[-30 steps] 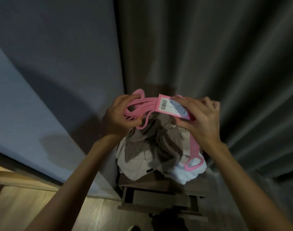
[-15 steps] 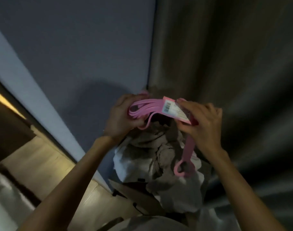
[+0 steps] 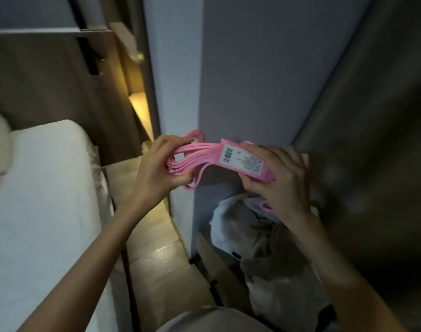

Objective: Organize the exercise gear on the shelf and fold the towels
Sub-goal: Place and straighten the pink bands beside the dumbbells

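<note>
A bundle of pink resistance bands (image 3: pixel 195 157) with a pink barcode label sleeve (image 3: pixel 244 160) is held up in front of me at chest height. My left hand (image 3: pixel 156 171) grips the looped left end of the bands. My right hand (image 3: pixel 280 178) grips the labelled right end, fingers curled round the sleeve. One pink loop (image 3: pixel 264 206) hangs down behind my right wrist. Below lies a crumpled heap of white and grey-brown towels (image 3: pixel 257 236) on a low dark shelf (image 3: pixel 219 264), partly hidden by my right arm.
A bed with a white sheet (image 3: pixel 44 200) fills the left side, with a dark wooden headboard (image 3: pixel 48 77) behind it. A lit strip of wooden floor (image 3: pixel 154 250) runs between bed and grey wall (image 3: pixel 252 68). A dark curtain (image 3: pixel 372 116) hangs at right.
My view has swung left, bringing the bed and headboard into sight. Both hands keep the same hold on the pink bands, which have moved away from above the towel heap.
</note>
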A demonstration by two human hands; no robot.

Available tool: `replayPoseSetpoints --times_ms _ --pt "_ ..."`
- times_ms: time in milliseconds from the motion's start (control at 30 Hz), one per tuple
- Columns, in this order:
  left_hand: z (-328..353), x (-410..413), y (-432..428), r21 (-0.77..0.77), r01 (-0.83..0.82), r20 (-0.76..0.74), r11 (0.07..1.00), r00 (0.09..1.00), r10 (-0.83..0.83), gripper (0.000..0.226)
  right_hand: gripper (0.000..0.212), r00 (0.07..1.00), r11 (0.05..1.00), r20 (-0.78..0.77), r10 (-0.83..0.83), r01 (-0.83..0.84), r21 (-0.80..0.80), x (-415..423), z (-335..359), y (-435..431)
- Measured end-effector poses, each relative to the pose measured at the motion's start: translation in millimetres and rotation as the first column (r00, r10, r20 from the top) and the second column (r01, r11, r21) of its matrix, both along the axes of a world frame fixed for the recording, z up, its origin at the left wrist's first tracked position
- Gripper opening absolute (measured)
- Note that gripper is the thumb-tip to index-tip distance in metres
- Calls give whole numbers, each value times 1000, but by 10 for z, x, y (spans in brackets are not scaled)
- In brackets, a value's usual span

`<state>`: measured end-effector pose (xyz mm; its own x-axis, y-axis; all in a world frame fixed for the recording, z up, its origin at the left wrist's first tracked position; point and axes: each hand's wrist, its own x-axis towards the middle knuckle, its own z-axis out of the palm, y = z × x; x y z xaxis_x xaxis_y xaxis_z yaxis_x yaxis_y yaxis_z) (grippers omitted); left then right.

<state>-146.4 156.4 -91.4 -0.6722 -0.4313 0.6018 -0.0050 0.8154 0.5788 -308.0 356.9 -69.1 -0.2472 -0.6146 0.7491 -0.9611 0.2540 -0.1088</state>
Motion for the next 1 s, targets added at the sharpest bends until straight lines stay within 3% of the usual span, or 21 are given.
replayPoseSetpoints --times_ms 500,733,1000 --pt "-80 1980 -977 77 -348 107 934 935 339 63 55 942 924 92 323 -335 184 1511 -2 -1675" --pt "-224 2118 -1679 68 -436 130 897 896 425 63 57 933 906 83 351 -360 222 1571 -98 -2537" --pt "-435 1671 -2779 96 -455 145 885 887 440 63 58 942 911 112 317 -335 240 1131 -305 -3655"
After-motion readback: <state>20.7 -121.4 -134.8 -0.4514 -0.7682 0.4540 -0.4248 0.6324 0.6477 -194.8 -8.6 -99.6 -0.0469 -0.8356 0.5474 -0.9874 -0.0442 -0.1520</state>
